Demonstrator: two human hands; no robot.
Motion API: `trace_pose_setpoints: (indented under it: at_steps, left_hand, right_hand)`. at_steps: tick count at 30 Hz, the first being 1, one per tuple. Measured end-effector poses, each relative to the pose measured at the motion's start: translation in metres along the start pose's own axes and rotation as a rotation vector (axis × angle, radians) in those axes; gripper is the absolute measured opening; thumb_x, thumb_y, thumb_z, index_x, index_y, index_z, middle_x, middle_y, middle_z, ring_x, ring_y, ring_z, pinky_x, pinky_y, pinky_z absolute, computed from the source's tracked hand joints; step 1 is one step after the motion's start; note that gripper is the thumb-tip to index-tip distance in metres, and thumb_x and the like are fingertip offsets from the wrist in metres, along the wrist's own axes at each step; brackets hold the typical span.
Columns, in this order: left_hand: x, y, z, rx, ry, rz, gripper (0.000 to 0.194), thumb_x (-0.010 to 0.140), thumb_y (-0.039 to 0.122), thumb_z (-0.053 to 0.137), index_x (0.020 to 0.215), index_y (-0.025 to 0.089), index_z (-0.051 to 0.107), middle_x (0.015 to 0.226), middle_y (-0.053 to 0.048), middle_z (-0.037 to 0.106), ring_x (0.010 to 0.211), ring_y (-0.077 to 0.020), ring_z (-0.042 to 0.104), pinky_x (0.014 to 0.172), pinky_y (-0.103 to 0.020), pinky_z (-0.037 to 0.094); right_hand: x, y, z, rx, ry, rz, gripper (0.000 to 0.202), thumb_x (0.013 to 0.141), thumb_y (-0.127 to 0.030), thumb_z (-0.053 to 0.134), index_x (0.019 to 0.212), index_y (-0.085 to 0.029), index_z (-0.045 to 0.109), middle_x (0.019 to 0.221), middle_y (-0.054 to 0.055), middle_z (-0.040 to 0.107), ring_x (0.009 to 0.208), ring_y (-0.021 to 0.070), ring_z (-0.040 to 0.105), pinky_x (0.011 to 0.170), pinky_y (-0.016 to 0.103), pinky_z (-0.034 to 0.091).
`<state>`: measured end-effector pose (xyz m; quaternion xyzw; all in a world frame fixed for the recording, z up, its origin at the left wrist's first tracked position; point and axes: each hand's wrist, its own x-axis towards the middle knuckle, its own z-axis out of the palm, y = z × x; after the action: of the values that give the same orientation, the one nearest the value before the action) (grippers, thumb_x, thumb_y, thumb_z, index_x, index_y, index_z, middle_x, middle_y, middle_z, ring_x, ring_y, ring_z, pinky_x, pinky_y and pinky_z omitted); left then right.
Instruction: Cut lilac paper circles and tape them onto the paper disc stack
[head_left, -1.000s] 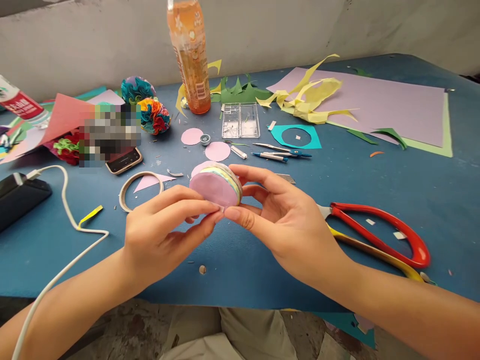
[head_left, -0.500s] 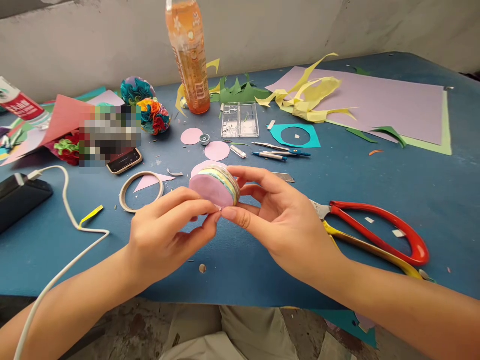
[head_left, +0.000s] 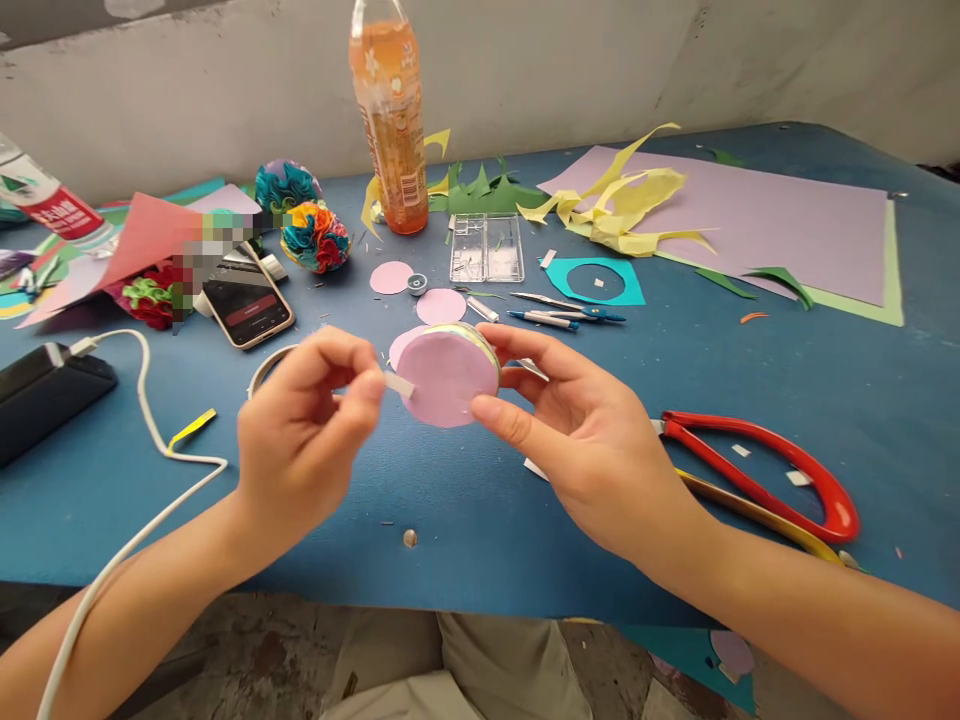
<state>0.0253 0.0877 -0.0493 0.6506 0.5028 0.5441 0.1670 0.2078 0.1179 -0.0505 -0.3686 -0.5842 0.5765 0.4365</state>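
Note:
My right hand grips a thick stack of round paper discs by its right edge, thumb in front and fingers behind. A lilac disc faces me, and layered pale edges show along the top. My left hand is closed in a pinch on a small white strip. The strip's far end overlaps the left part of the lilac face; whether it is stuck there I cannot tell. A roll of tape lies partly hidden behind my left hand. Scissors with red and gold handles lie partly behind my right forearm.
An orange drink bottle stands at the back. Behind the stack lie a clear case, a compass and lilac discs. A phone and power bank are left; the white cable crosses my left forearm.
My left hand has drawn back to the left from the stack's lower edge, a white strip now showing in its pinch. The stack has turned its lilac face more toward me.

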Motion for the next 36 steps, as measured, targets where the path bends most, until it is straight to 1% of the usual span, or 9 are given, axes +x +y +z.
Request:
trace_pose_setpoints:
  at_steps: [5, 10, 13, 19, 23, 25, 27, 33, 36]
  left_hand:
    - [0.021, -0.017, -0.012, 0.039, 0.165, -0.113, 0.009, 0.085, 0.026, 0.059, 0.076, 0.022, 0.058, 0.056, 0.004, 0.055, 0.04, -0.0048, 0.046, 0.03, -0.015, 0.036]
    - [0.026, -0.024, -0.019, 0.404, -0.112, -0.251, 0.018, 0.082, 0.025, 0.056, 0.096, 0.021, 0.067, 0.084, -0.001, 0.072, 0.057, -0.0093, 0.061, 0.057, -0.022, 0.052]
    - [0.025, -0.023, -0.019, 0.5, -0.2, -0.284, 0.02, 0.08, 0.028, 0.058, 0.096, 0.023, 0.069, 0.085, 0.0, 0.073, 0.065, -0.0124, 0.063, 0.065, -0.025, 0.05]
    - [0.031, -0.021, -0.021, 0.724, -0.245, -0.251, 0.034, 0.08, 0.049, 0.056, 0.063, 0.02, 0.061, 0.058, 0.001, 0.062, 0.056, -0.0156, 0.056, 0.055, -0.027, 0.041]
    - [0.031, -0.036, -0.018, 0.682, -0.342, -0.08, 0.026, 0.088, 0.037, 0.047, 0.089, 0.018, 0.065, 0.097, -0.006, 0.071, 0.088, -0.0211, 0.065, 0.076, -0.032, 0.049]
    - [0.031, -0.045, -0.014, 0.65, -0.47, 0.064, 0.029, 0.089, 0.033, 0.049, 0.11, 0.018, 0.061, 0.126, -0.009, 0.061, 0.115, -0.0234, 0.057, 0.096, -0.038, 0.044]
    - [0.03, -0.053, -0.009, 0.654, -0.599, 0.14, 0.039, 0.088, 0.036, 0.052, 0.121, 0.017, 0.055, 0.136, -0.011, 0.053, 0.126, -0.0245, 0.048, 0.107, -0.045, 0.034]
    - [0.031, -0.06, -0.004, 0.669, -0.653, 0.149, 0.03, 0.088, 0.034, 0.052, 0.112, 0.019, 0.061, 0.115, -0.007, 0.068, 0.106, -0.0214, 0.063, 0.104, -0.045, 0.036]
    - [0.03, -0.059, -0.005, 0.669, -0.643, 0.214, 0.024, 0.091, 0.028, 0.047, 0.106, 0.02, 0.064, 0.108, -0.005, 0.071, 0.099, -0.0194, 0.065, 0.103, -0.042, 0.038]
  right_hand:
    - [0.009, 0.006, -0.006, -0.017, -0.059, 0.098, 0.044, 0.077, -0.034, 0.067, 0.118, -0.022, 0.056, 0.113, 0.006, 0.062, 0.096, 0.018, 0.059, 0.083, 0.036, 0.051]
    - [0.016, 0.01, -0.011, -0.125, -0.258, 0.271, 0.05, 0.075, -0.034, 0.066, 0.122, -0.022, 0.053, 0.109, 0.006, 0.058, 0.08, 0.0144, 0.062, 0.076, 0.034, 0.052]
    - [0.017, 0.008, -0.012, -0.243, -0.402, 0.323, 0.043, 0.079, -0.032, 0.062, 0.12, -0.02, 0.054, 0.108, 0.007, 0.06, 0.076, 0.0143, 0.063, 0.072, 0.033, 0.053]
    - [0.02, 0.009, -0.013, -0.633, -0.336, 0.069, 0.019, 0.085, -0.026, 0.053, 0.098, -0.021, 0.065, 0.1, 0.004, 0.07, 0.092, 0.0189, 0.064, 0.08, 0.032, 0.051]
    - [0.027, 0.013, -0.019, -0.779, -0.184, -0.162, 0.021, 0.088, -0.025, 0.049, 0.098, -0.02, 0.067, 0.096, 0.004, 0.071, 0.086, 0.0187, 0.065, 0.078, 0.032, 0.052]
    - [0.033, 0.016, -0.024, -0.864, -0.099, -0.264, 0.022, 0.087, -0.023, 0.05, 0.101, -0.017, 0.067, 0.098, 0.007, 0.07, 0.086, 0.0197, 0.065, 0.079, 0.034, 0.052]
    - [0.039, 0.019, -0.028, -0.957, -0.066, -0.312, 0.025, 0.086, -0.023, 0.051, 0.105, -0.015, 0.066, 0.103, 0.009, 0.069, 0.088, 0.0221, 0.065, 0.081, 0.038, 0.052]
    - [0.052, 0.029, -0.027, -1.124, -0.204, -0.427, 0.04, 0.086, -0.027, 0.055, 0.122, -0.009, 0.058, 0.122, 0.015, 0.063, 0.115, 0.0292, 0.055, 0.097, 0.048, 0.045]
    - [0.055, 0.034, -0.021, -1.098, -0.31, -0.507, 0.033, 0.087, -0.024, 0.055, 0.117, -0.012, 0.062, 0.117, 0.012, 0.067, 0.111, 0.0263, 0.058, 0.096, 0.045, 0.046]
